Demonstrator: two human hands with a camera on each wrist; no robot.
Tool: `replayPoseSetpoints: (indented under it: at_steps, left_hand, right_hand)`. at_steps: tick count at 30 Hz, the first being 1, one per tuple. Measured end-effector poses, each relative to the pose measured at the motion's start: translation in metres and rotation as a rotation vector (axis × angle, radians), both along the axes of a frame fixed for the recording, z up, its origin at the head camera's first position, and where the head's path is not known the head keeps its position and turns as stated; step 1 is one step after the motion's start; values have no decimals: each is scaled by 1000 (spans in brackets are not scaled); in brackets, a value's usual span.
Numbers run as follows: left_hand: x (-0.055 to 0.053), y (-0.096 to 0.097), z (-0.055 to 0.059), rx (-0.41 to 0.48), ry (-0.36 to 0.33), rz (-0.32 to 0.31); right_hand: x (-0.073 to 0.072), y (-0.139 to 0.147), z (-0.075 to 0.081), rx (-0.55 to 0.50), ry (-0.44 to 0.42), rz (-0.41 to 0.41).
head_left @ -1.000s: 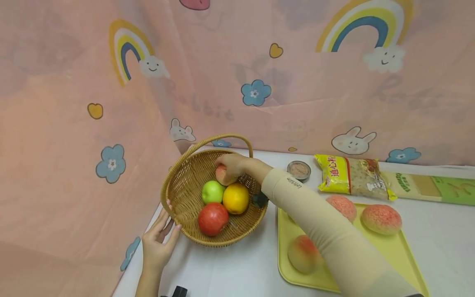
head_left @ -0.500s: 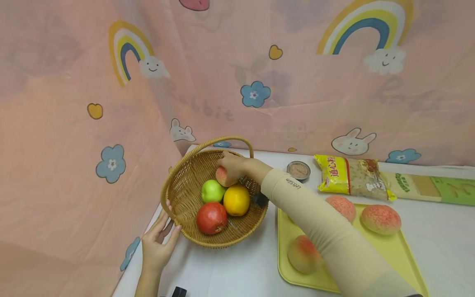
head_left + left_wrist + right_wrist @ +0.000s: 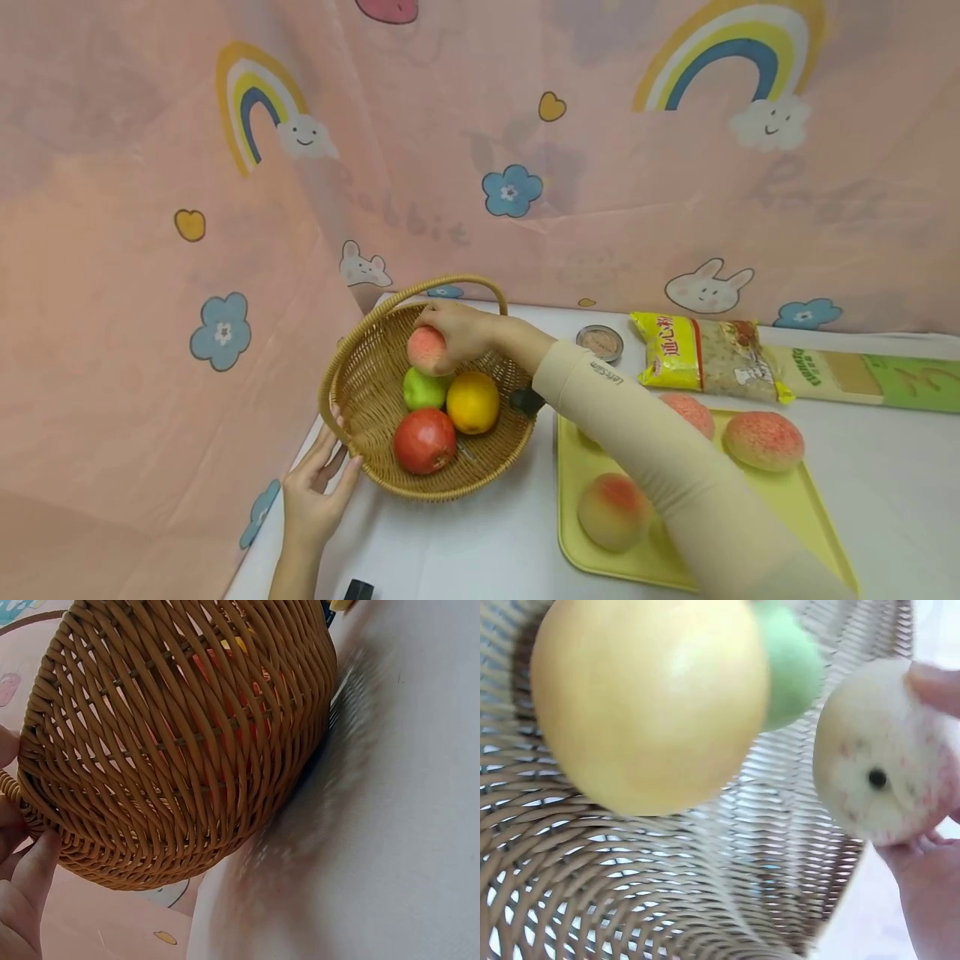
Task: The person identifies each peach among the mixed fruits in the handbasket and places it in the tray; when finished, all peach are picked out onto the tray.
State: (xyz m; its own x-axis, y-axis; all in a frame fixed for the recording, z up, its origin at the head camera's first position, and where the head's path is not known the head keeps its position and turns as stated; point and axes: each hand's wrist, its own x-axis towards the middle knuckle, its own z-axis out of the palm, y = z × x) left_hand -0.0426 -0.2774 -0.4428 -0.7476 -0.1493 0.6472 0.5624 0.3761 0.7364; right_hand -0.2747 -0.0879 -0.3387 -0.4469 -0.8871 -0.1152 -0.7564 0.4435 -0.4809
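Note:
A brown wicker basket point(image 3: 371, 425) with a tall hoop handle stands on the white table. My left hand point(image 3: 315, 496) grips its left rim near the foot of the handle. In the left wrist view, those fingers point(image 3: 34, 874) pinch the woven edge. My right hand point(image 3: 465, 333) holds a pinkish peach point(image 3: 426, 348) inside the basket, partly overlapping the green apple point(image 3: 423, 389). The right wrist view shows the peach's pale end point(image 3: 877, 750) with a dark spot, between thumb and fingers. Close by lie an orange point(image 3: 474, 403) and a round red fruit point(image 3: 424, 442).
Right of the basket is a yellow tray point(image 3: 573, 554) holding several peaches point(image 3: 613, 512), partly under my right sleeve point(image 3: 645, 450). Behind it lie a round tin point(image 3: 601, 342), a yellow pasta bag point(image 3: 708, 354) and a long green packet point(image 3: 870, 379). A pink patterned cloth hangs behind.
My right hand has lifted the peach a little and shifted it left, so more of it shows and it now covers the green apple's top. My left hand keeps its grip on the basket.

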Motion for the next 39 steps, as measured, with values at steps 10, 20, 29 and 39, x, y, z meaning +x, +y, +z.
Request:
replayPoseSetpoints:
  at_steps: [10, 20, 29, 39]
  left_hand:
    - [-3, 2, -2, -15, 48, -18]
    - [-5, 7, -4, -9, 1, -19]
    - [-6, 9, -7, -28, 46, -34]
    - [2, 2, -6, -17, 63, -12]
  right_hand:
    - [18, 28, 25, -162, -128, 34]
    - [43, 78, 31, -344, -123, 97]
    - [72, 144, 28, -517, -206, -23]
    - [107, 225, -11, -640, -211, -156]
